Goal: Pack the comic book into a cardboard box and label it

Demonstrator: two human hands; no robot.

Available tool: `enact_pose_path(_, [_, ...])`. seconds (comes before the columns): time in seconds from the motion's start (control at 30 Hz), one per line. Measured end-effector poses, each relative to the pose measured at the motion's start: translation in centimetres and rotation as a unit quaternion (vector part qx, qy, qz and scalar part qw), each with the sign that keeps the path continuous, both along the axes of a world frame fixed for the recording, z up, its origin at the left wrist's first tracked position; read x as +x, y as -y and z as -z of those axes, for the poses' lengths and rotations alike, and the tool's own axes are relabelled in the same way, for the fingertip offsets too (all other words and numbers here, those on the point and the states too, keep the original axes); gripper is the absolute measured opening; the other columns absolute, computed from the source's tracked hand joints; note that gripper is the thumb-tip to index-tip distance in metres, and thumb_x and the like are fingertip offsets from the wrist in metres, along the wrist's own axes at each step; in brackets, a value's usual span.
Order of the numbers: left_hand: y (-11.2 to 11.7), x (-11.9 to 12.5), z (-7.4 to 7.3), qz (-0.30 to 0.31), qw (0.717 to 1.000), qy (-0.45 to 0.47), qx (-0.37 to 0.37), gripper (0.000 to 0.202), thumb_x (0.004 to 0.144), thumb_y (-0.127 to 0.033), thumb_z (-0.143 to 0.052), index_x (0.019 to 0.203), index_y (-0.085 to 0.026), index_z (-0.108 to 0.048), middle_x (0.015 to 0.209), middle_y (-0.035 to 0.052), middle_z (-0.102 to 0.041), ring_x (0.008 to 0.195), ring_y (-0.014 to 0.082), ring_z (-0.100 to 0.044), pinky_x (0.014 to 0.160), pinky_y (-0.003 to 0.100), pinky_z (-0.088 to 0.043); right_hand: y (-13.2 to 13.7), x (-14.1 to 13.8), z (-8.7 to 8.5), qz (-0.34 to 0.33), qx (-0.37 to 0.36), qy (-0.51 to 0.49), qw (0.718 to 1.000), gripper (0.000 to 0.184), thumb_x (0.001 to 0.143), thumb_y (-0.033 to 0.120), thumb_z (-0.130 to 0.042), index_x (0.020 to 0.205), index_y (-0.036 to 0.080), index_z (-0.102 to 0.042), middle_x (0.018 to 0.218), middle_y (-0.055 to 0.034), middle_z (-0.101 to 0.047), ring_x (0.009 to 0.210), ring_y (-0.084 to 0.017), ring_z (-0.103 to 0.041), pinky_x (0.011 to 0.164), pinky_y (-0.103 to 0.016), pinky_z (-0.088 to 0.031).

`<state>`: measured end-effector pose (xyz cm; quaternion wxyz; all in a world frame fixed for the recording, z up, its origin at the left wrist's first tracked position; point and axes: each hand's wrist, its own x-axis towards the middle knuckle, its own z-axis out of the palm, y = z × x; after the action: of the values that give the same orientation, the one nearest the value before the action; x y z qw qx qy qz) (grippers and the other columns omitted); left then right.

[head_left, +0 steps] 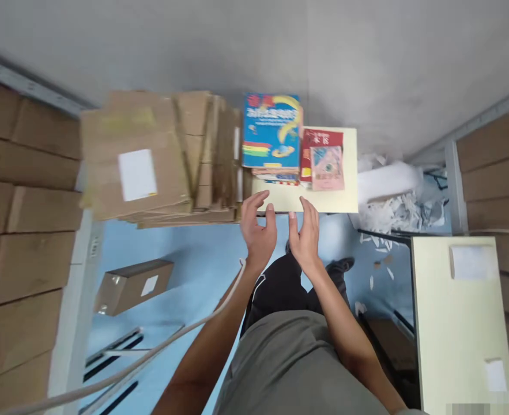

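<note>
1. Head view: the book stack (272,132) sits on the cream table (336,199), far side; a red book (325,161) lies just beside it;
2. left hand (258,230) and right hand (306,233) are both open and empty, near the table's front edge;
3. bumping the table might slide the loose stack off.

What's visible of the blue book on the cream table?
The blue book lies flat, closed, cover up, topping a small pile of books on the left part of the cream table. Glossy-looking cover: yellow lettering, a rainbow arc, coloured stripes, a ringed planet. Flattened cardboard sits close on its left, a red book right beside it on the other side. The left hand and right hand hover open near the table's front edge, clear of it.
</note>
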<state>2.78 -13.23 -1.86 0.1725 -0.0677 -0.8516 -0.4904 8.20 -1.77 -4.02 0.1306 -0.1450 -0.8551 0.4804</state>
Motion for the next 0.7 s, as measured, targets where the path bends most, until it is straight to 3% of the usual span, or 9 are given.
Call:
enact_pose_path(0.07, [6.0,-1.9,-0.9,-0.070,0.997,-0.010,-0.016,0.032,0.115,-0.039,-0.060,0.139,-0.022,-0.073,0.136,0.0134,-0.076,0.133,0.0259,-0.072,0.120,0.044,-0.058,4.3,-2.6,-1.2,-0.060,-0.009,-0.005,0.998,0.058,0.122,0.051,-0.041,0.166,0.016,-0.058,0.162,-0.0233,-0.069,0.155,-0.033,-0.063,0.134,-0.058,-0.050])
enact_pose_path(0.17, [14.1,-4.5,-0.8,-0.156,0.986,0.016,-0.061,0.042,0.109,-0.037,-0.067,0.147,-0.020,-0.069,0.149,0.0182,-0.071,0.148,0.0325,-0.065,0.135,0.054,-0.046,10.1,-6.0,-2.0,-0.142,-0.021,0.013,0.990,0.052,0.120,0.048,-0.048,0.158,0.016,-0.065,0.154,-0.0220,-0.075,0.149,-0.033,-0.068,0.132,-0.055,-0.053])
enact_pose_path(0.27, [19.3,-6.6,0.4,-0.165,0.975,0.101,-0.107,0.070,0.099,-0.042,-0.077,0.161,-0.016,-0.059,0.175,0.0244,-0.053,0.172,0.0422,-0.040,0.144,0.062,-0.030,14.3,-8.5,-2.1,-0.187,-0.025,0.055,0.981,0.048,0.118,0.042,-0.056,0.155,0.013,-0.067,0.154,-0.0227,-0.076,0.149,-0.033,-0.071,0.131,-0.050,-0.054])
enact_pose_path(0.37, [21.0,-7.7,1.8,-0.129,0.967,0.182,-0.126,0.092,0.091,-0.050,-0.084,0.168,-0.010,-0.053,0.185,0.0297,-0.039,0.179,0.0484,-0.024,0.146,0.067,-0.021,16.7,-9.8,-2.1,-0.215,-0.021,0.098,0.972,0.041,0.115,0.034,-0.062,0.150,0.013,-0.069,0.154,-0.0216,-0.076,0.148,-0.031,-0.073,0.131,-0.046,-0.054])
enact_pose_path(0.47, [20.4,-7.9,2.1,-0.116,0.964,0.205,-0.124,0.088,0.091,-0.052,-0.082,0.165,-0.010,-0.058,0.186,0.0302,-0.038,0.179,0.0491,-0.023,0.146,0.067,-0.019,17.4,-9.7,-2.7,-0.231,-0.028,0.115,0.966,0.037,0.113,0.029,-0.065,0.148,0.018,-0.071,0.151,-0.0169,-0.079,0.145,-0.028,-0.076,0.128,-0.042,-0.056])
enact_pose_path(0.57, [19.7,-7.7,1.1,-0.135,0.968,0.179,-0.113,0.061,0.097,-0.043,-0.072,0.152,-0.014,-0.071,0.178,0.0253,-0.052,0.174,0.0451,-0.036,0.144,0.065,-0.025,17.1,-8.8,-3.9,-0.220,-0.038,0.133,0.966,0.039,0.114,0.032,-0.065,0.150,0.019,-0.070,0.150,-0.0158,-0.081,0.142,-0.027,-0.078,0.125,-0.042,-0.059])
enact_pose_path(0.7, [19.8,-8.2,-1.3,-0.150,0.961,0.193,-0.132,0.040,0.107,-0.033,-0.053,0.133,-0.014,-0.077,0.146,0.0268,-0.076,0.150,0.0404,-0.065,0.129,0.055,-0.048,16.3,-7.5,-5.8,-0.196,-0.051,0.157,0.967,0.034,0.115,0.033,-0.064,0.145,0.019,-0.073,0.144,-0.0152,-0.084,0.140,-0.027,-0.080,0.124,-0.042,-0.060])
